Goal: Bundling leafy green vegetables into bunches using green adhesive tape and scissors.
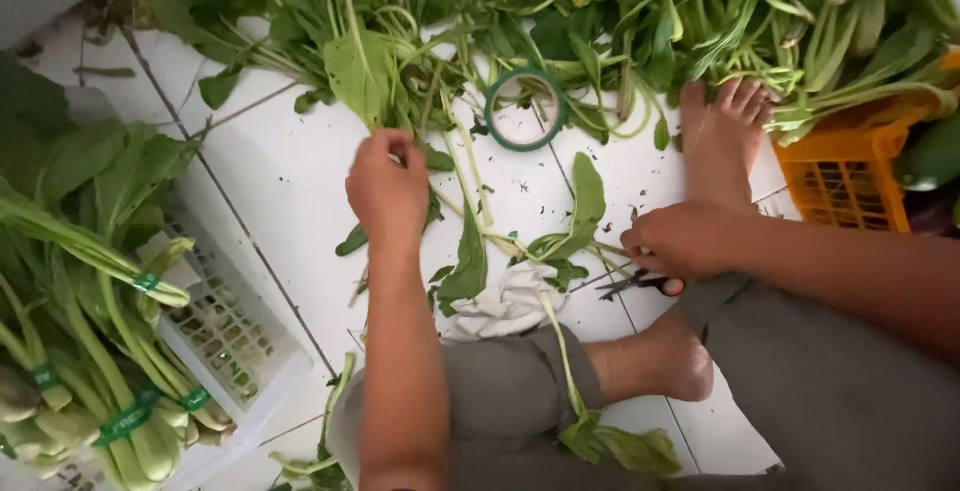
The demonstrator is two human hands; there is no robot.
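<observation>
My left hand [386,183] is closed around the stem of a large leafy green [362,76] at the edge of a heap of loose greens [620,11] on the white tiled floor [290,181]. My right hand [680,239] rests on the floor, closed over small scissors [640,284] with an orange handle. A roll of green tape [524,109] lies between the hands, further out. A few loose leaves [585,201] and a crumpled white cloth [505,301] lie near my knee.
A white plastic crate [230,331] at the left holds bundles of greens [90,391] tied with green tape. An orange crate [845,176] stands at the right. My bare feet [722,131] rest on the floor among the greens.
</observation>
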